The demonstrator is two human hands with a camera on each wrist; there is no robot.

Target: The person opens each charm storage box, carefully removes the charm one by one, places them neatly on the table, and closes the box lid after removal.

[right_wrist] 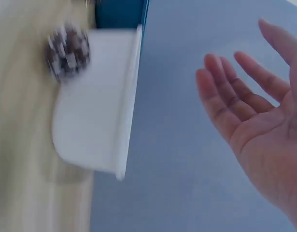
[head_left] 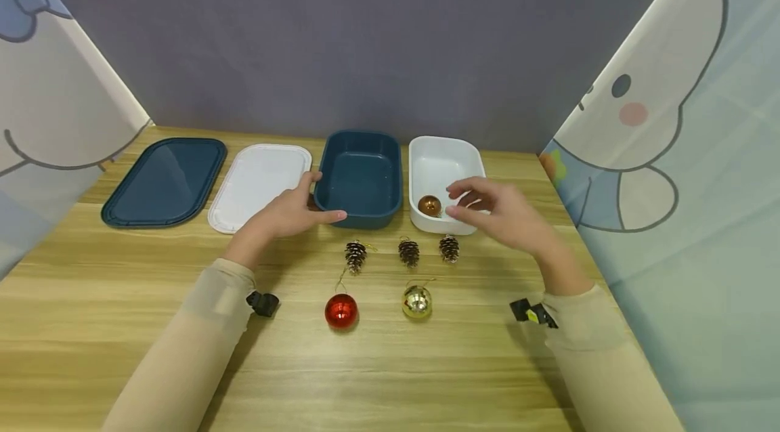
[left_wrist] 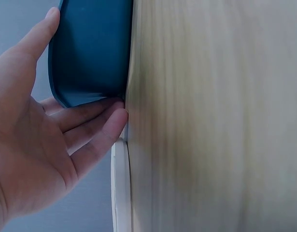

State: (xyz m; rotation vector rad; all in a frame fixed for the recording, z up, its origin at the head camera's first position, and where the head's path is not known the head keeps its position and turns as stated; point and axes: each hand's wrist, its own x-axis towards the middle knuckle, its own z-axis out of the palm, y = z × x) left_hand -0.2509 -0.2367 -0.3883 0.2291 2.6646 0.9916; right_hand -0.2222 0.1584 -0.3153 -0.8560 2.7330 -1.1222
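My left hand (head_left: 291, 210) rests against the left near corner of the dark blue box (head_left: 361, 221), its thumb along the near rim and its fingers at the left side. In the left wrist view the fingers (left_wrist: 97, 142) reach under the box's corner. Above the white box (head_left: 447, 225) hovers my right hand (head_left: 496, 212), fingers loosely bent with nothing between them. A brown bauble (head_left: 429, 206) lies inside that box. On the table in front are three pinecones (head_left: 355, 256), a red bauble (head_left: 341, 311) and a gold bauble (head_left: 417, 301).
A dark blue lid (head_left: 164, 181) and a white lid (head_left: 261, 185) lie flat on the wooden table (head_left: 390, 378), left of the boxes. Behind the boxes stands a grey wall (head_left: 353, 32). Cartoon-printed cloths (head_left: 688, 269) flank the table.
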